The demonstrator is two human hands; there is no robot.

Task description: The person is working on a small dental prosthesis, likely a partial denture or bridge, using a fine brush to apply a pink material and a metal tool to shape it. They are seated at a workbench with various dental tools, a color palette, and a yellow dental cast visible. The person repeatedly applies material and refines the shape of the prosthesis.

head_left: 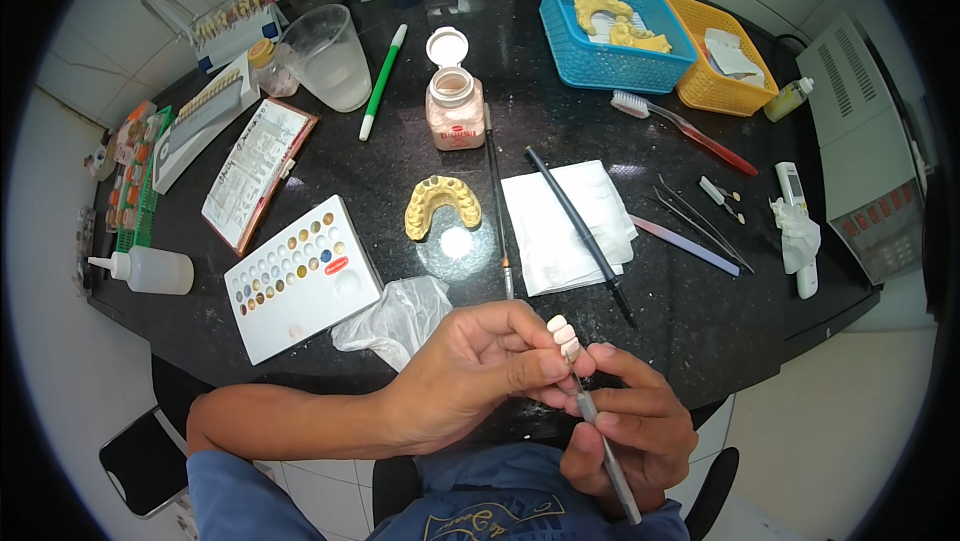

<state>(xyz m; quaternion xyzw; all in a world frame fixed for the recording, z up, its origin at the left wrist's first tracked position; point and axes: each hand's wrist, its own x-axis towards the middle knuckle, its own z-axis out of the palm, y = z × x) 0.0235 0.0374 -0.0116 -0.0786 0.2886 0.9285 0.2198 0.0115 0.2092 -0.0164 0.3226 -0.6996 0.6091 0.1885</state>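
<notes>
My left hand (462,366) pinches a small white dental bridge (563,334) of several joined tooth crowns between thumb and fingers. In my right hand (645,416) is a slim grey metal hand instrument with a knurled handle (617,476); its thin tip reaches the lower end of the bridge, though fingers partly hide the contact. Beyond the hands lies a yellowish plaster dental model (442,203). A folded white tissue (545,241) with a dark brush (578,216) across it is just past the fingertips. Another brush (497,201) lies left of the tissue.
A white stain palette (300,286) and crumpled plastic (395,316) lie to the left. Behind stand an uncapped powder jar (456,116), a plastic cup (328,61) and a blue basket (615,61) of plaster models. Tweezers (700,226) and a toothbrush (690,131) lie right.
</notes>
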